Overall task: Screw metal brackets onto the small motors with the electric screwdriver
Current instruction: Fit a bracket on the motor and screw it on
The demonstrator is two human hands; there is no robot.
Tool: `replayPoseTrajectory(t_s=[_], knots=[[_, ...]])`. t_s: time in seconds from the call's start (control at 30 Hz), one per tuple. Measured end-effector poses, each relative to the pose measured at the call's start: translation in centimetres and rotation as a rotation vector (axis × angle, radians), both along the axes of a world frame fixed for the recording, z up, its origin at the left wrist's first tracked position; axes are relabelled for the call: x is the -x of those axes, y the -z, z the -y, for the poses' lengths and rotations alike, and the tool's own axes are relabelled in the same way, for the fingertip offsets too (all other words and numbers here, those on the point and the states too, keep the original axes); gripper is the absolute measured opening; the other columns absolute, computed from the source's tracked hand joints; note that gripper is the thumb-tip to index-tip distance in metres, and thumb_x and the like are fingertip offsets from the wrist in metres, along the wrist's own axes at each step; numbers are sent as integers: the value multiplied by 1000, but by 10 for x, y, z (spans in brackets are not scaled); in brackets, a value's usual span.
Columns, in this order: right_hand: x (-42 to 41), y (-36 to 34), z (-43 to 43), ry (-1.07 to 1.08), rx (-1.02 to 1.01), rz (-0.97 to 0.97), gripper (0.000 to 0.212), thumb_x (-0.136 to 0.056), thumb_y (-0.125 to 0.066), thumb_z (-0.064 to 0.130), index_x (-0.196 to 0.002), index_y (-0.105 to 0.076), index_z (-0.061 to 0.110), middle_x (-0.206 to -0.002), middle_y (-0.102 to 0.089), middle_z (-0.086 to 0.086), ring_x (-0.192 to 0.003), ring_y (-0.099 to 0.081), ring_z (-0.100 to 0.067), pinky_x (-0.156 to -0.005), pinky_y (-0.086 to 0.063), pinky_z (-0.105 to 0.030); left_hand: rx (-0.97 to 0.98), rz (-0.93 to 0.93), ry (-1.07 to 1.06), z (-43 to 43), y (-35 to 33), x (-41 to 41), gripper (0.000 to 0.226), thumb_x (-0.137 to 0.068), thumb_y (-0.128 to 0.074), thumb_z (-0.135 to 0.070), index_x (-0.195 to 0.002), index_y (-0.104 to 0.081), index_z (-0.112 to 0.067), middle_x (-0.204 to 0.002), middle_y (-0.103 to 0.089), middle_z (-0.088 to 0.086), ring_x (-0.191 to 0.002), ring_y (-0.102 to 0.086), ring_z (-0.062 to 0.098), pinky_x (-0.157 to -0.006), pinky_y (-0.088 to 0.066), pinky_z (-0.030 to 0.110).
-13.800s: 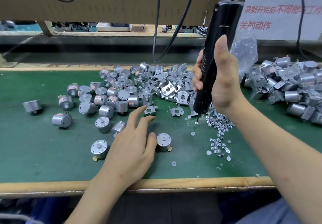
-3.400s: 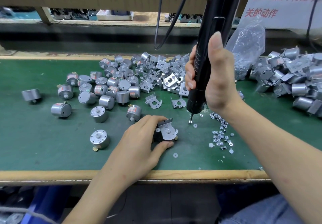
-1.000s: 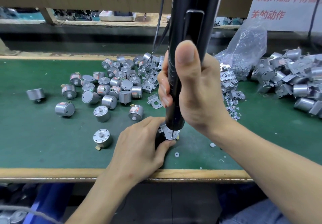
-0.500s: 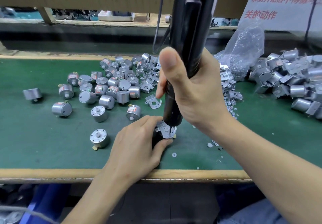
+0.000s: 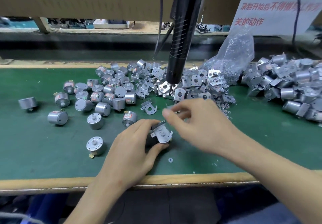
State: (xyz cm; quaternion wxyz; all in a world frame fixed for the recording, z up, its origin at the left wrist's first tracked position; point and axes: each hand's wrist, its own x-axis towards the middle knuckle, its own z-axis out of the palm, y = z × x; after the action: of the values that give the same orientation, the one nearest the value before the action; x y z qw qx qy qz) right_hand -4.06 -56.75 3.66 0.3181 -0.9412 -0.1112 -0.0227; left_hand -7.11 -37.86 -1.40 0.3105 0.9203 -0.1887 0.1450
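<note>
My left hand (image 5: 132,147) grips a small silver motor with a metal bracket (image 5: 162,134) on its top face, near the front of the green mat (image 5: 43,145). My right hand (image 5: 200,122) hovers just right of and above it, blurred, with fingers curled; whether it pinches anything is unclear. The black electric screwdriver (image 5: 181,41) hangs free on its cable above the bracket pile (image 5: 196,82), with no hand on it. A loose bracket (image 5: 149,107) lies behind my left hand.
Bare motors (image 5: 108,91) are scattered at the left and middle, one (image 5: 95,146) close to my left wrist. Small screws (image 5: 224,107) lie right of my right hand, beside a plastic bag (image 5: 231,58). Bracketed motors (image 5: 287,84) pile up at the far right. The wooden table edge (image 5: 52,180) runs along the front.
My right hand has let go of the screwdriver, which has swung up and back over the bracket pile. That hand has dropped beside the motor, which my left hand still holds.
</note>
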Motion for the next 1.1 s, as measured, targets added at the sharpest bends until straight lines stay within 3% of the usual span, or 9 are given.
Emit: replayPoseTrajectory(t_s=[0.13,0.27,0.4,0.5,0.57,0.7,0.77,0.9,1.1], knots=[[20,20,0,-160,-321,-306,32,-96,-68,39,-125,-66,24,-96,-72,6,-75,-73,-11,-65,-54,-26,74,108,2,0,-2,2,49,-72,-74,-22,-118,-58,-24,-99,-52,-28,-80,-48,-7,-78,-36,3],[25,20,6,-132,-676,-425,29,-98,-68,19,-126,-61,15,-85,-71,-5,-59,-60,-10,-50,-45,-23,90,189,13,0,0,1,55,-78,-68,-44,-127,-54,-24,-116,-52,-19,-104,-49,-2,-94,-33,8],[-2,-11,45,66,-1025,-368,14,-100,-64,18,-113,-67,14,-91,-76,-5,-59,-57,-9,-50,-44,-19,-35,157,-225,-3,6,-6,75,-81,-55,-56,-140,-48,-9,-139,-45,9,-127,-43,32,-113,-19,19],[-29,-30,92,276,-1263,-288,16,-102,-59,25,-96,-68,13,-87,-71,-3,-57,-54,-7,-51,-44,-18,-201,63,-363,-3,13,-8,78,-86,-46,-54,-141,-46,2,-142,-45,22,-122,-41,44,-109,-27,45],[-43,-39,124,444,-1436,-225,15,-102,-56,22,-91,-62,13,-83,-66,-3,-53,-51,-6,-49,-42,-17,-237,48,-417,-1,17,-10,65,-93,-56,-40,-137,-49,6,-138,-48,26,-115,-43,46,-104,-35,55],[-57,-51,180,616,-1875,9,26,-104,-43,18,-84,-58,10,-96,-74,-8,-44,-49,-9,-44,-40,-17,-187,92,-410,-1,19,-15,50,-81,-73,-9,-126,-58,5,-127,-55,23,-108,-50,46,-100,-37,53],[-57,-54,196,620,-2036,136,43,-109,-33,32,-94,-61,3,-103,-78,-11,-46,-50,-11,-47,-42,-17,-175,98,-379,0,18,-15,44,-80,-73,-5,-121,-61,3,-124,-58,20,-109,-53,44,-99,-36,48],[-58,-54,187,562,-1957,146,58,-109,-31,49,-120,-65,3,-96,-79,-7,-51,-52,-10,-50,-43,-18,-104,80,-364,1,17,-13,35,-81,-71,0,-115,-64,-3,-120,-61,17,-109,-54,41,-98,-39,48],[-59,-57,118,309,-1136,109,54,-100,-45,61,-119,-65,14,-111,-74,-3,-94,-69,-16,-77,-55,-29,-46,22,-425,4,12,-10,38,-83,-71,-2,-120,-61,-5,-105,-65,17,-94,-55,42,-82,-42,48]])
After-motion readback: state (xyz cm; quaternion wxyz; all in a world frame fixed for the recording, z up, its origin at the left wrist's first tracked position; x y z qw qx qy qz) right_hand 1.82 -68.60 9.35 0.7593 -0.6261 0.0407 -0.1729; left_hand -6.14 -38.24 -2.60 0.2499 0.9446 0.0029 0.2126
